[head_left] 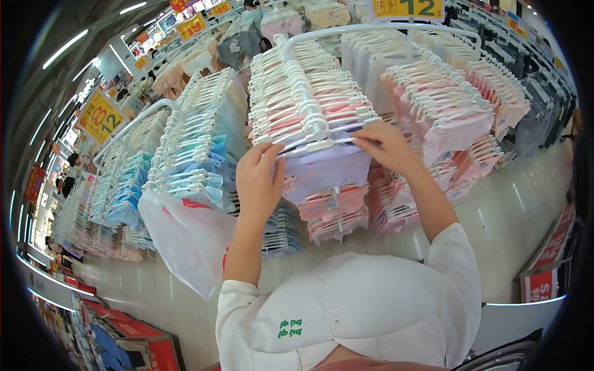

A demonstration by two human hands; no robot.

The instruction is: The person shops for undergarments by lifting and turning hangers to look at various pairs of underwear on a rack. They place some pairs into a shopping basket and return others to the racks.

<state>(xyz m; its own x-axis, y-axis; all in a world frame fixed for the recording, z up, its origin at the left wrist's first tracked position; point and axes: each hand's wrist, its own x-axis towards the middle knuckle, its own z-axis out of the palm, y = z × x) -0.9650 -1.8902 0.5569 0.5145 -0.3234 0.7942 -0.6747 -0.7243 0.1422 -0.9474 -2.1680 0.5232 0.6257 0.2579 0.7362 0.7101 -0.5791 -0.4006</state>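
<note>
A pair of lavender children's underpants [331,168] hangs on a white plastic hanger [320,146] at the front end of a rack rail. My left hand [260,175] is closed at the hanger's left end, its fingers pinching near the waistband corner. On the other end, my right hand [385,144] pinches the hanger and waistband between thumb and fingers. Behind them runs a dense row of white hangers [303,93] with pink and pale garments. Pink underpants [337,203] hang on a lower rail just beneath the lavender pair.
A white plastic bag [185,238] hangs beside my left forearm. Blue garments [213,148] fill the rail to the left, pink ones [455,127] the rail to the right. Yellow price signs [101,116] stand above the racks. Glossy floor [495,204] shows at right.
</note>
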